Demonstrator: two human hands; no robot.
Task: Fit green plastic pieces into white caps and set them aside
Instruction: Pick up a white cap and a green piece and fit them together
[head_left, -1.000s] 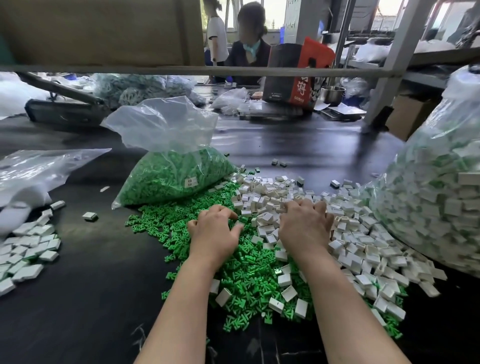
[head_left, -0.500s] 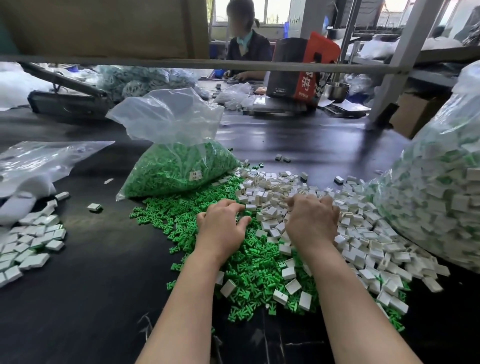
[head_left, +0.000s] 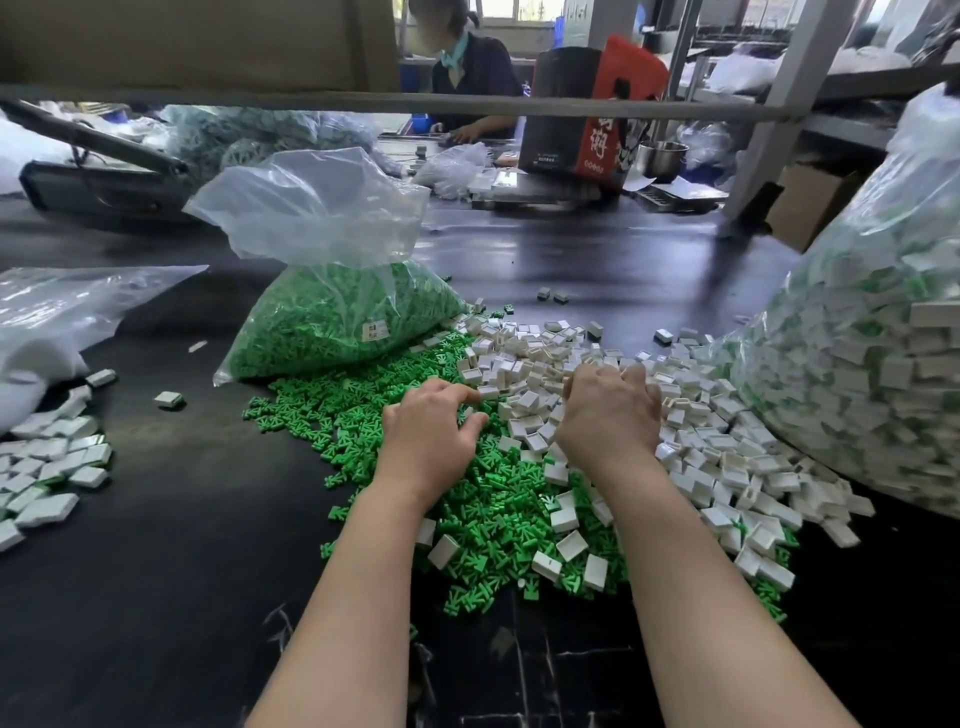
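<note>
1. My left hand (head_left: 428, 434) lay palm down on the loose green pieces (head_left: 363, 415), its fingers curled with the tips at the border of the white caps (head_left: 727, 457); whether it held anything under the palm I could not tell.
2. My right hand (head_left: 608, 410) lay knuckles up on the cap pile, its fingers curled down among the caps; the back of the hand hid the grip, so I could not tell whether a cap was held.
3. Both supplies lay spilled on the dark table (head_left: 156, 597), green to the left, white to the right, mixed where they met in front of me.
4. The step in hand I judged to be picking one part per hand; it was best done by taking a cap with its hollow side up and a single green piece, not a tangled cluster, then pressing it in squarely.
5. Counts: two hands; one opened bag of green pieces (head_left: 337, 322); one large bag of filled caps (head_left: 872, 364) at the right; loose pieces and caps were too many to count.
6. The set-aside pile (head_left: 47, 473) lay well apart at the left edge; roughly two dozen of its pieces were visible, with two strays (head_left: 168, 399) near it.
</note>
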